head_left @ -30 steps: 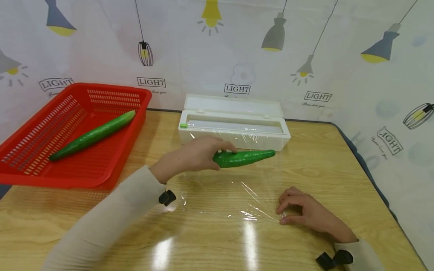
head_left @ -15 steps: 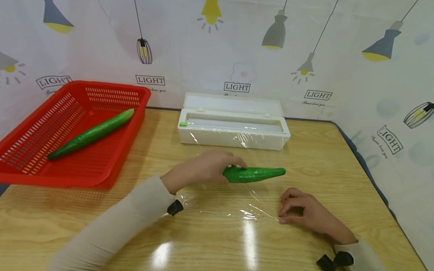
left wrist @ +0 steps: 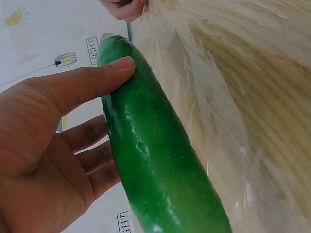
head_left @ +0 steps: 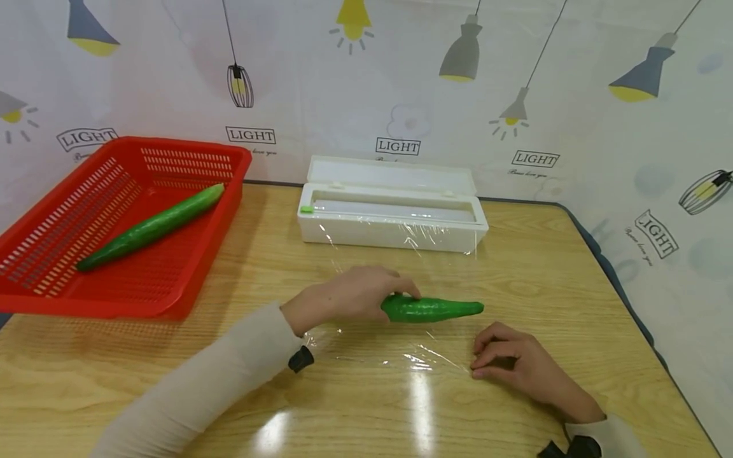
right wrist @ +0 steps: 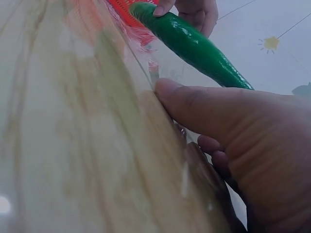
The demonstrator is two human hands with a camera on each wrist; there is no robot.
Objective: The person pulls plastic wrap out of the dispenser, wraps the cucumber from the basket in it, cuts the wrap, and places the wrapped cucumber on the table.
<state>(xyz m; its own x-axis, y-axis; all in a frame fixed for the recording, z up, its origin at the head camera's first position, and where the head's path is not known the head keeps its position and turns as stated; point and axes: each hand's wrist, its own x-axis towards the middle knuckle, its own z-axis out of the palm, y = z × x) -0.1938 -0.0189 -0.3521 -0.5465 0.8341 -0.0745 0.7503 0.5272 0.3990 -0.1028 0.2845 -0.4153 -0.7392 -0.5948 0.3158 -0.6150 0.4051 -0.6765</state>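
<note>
A green cucumber [head_left: 438, 310] lies crosswise over a sheet of clear plastic wrap [head_left: 395, 346] in the head view. My left hand [head_left: 357, 294] grips its left part; in the left wrist view the thumb presses one side of the cucumber [left wrist: 150, 131] and the fingers curl behind. At the sheet's near right corner, my right hand [head_left: 518, 362] pinches the wrap between thumb and fingers. The wrap runs back to a white cling film dispenser [head_left: 395, 232] with its lid raised. In the right wrist view, the thumb [right wrist: 194, 104] sits right at the film's edge.
On the left stands a red plastic basket [head_left: 172, 308] with a second cucumber [head_left: 151, 230] inside. A green slider [head_left: 307, 209] sits at the dispenser's left end. Behind the wooden table [head_left: 366, 426] hangs a lamp-printed backdrop [head_left: 321, 83].
My left hand has brought the cucumber nearer and slightly right, away from the dispenser and down over the wrap. My right hand keeps its pinch at nearly the same spot.
</note>
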